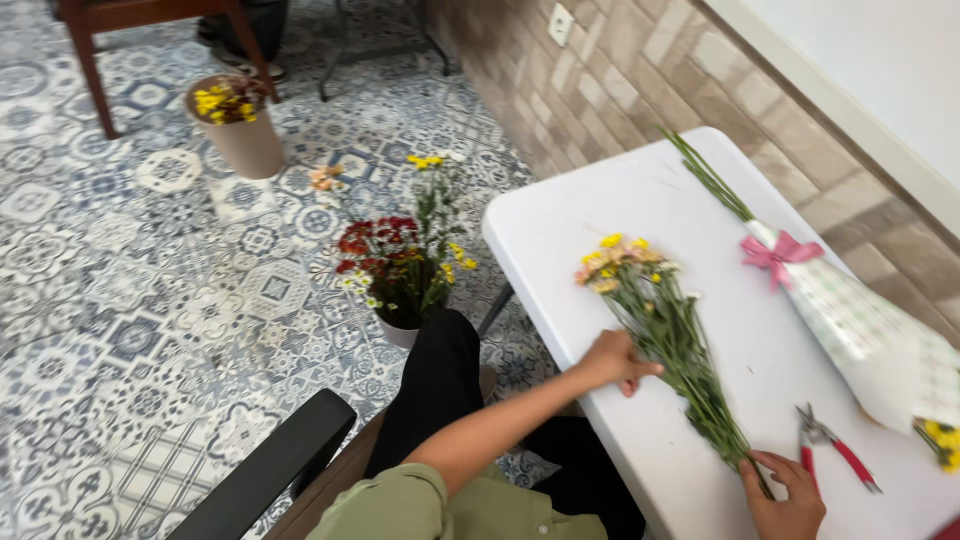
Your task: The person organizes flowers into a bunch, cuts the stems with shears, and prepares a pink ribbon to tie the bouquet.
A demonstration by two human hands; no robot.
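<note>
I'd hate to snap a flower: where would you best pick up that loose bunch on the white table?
Probably by the bare green stems of the loose bunch, just below the blooms, closing the fingers from above across them. The stems lie flat and bundled on the white table; the heads look fragile.

Person's clothing: short olive-green fabric sleeve (400, 505) on left upper arm, forearm bare below it. Black trousers (440, 390) on the legs. Left hand (615, 360) and right hand (785, 500) bare; no gloves, rings or watch visible.
</note>
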